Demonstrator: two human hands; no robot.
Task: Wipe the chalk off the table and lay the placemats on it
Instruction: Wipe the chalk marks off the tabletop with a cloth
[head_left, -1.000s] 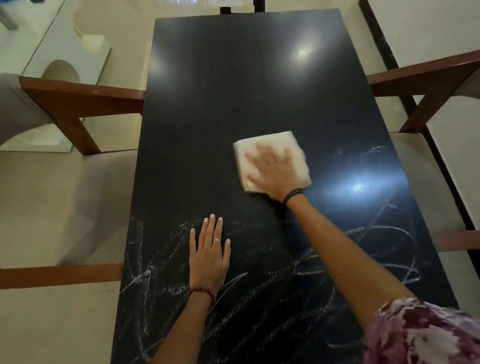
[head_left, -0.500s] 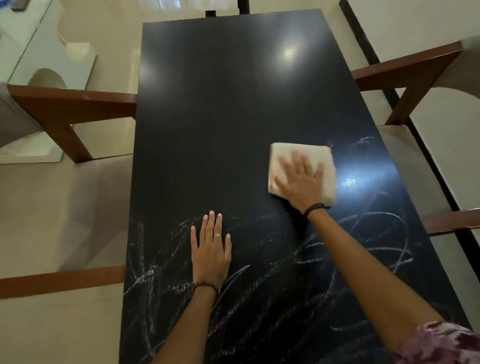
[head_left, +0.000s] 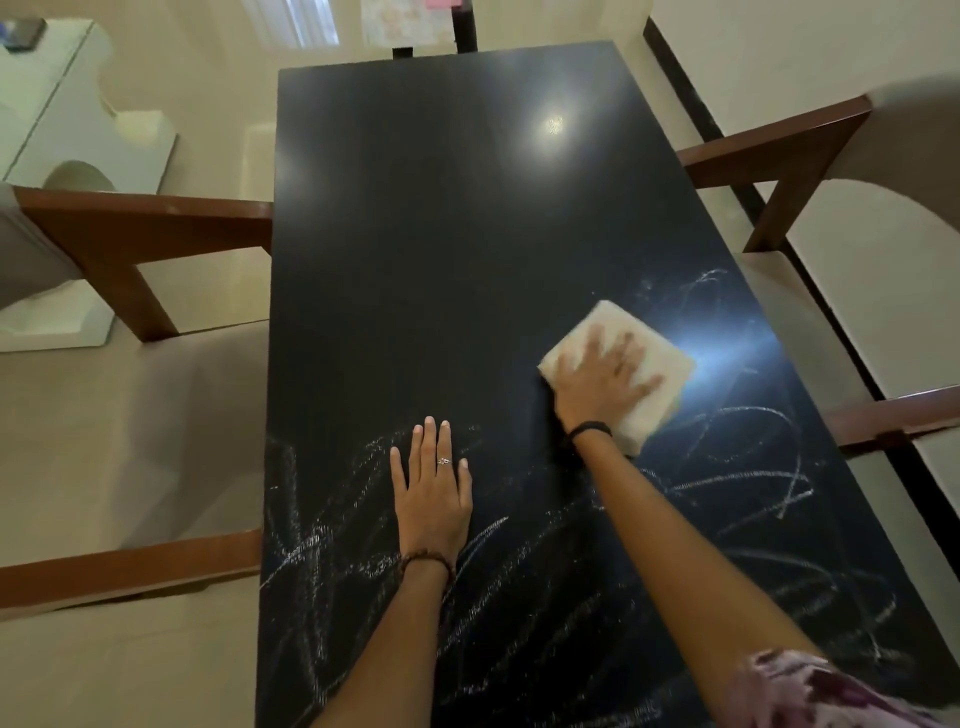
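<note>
"On the black table (head_left: 441, 234), where's the cloth?"

"Toward the right edge — the white cloth (head_left: 657, 387) lies flat under the right hand (head_left: 597, 379), fingers spread and pressing it down, blurred."

"And the left hand (head_left: 434, 499)?"

"Flat on the tabletop, fingers straight and close together, holding nothing — chalk scribbles (head_left: 748, 478) cover the near half around both arms."

"Anything beside it?"

"Wooden-armed chairs (head_left: 135, 228) on both sides."

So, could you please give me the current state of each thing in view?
Table: far half clean, near half chalked.
Chalk: scribbles on the near half.
Cloth: folded, flat on the table.
Right hand: fingers spread, pressing the cloth.
Left hand: flat on the table.
Chairs: tucked in at both sides.
</note>
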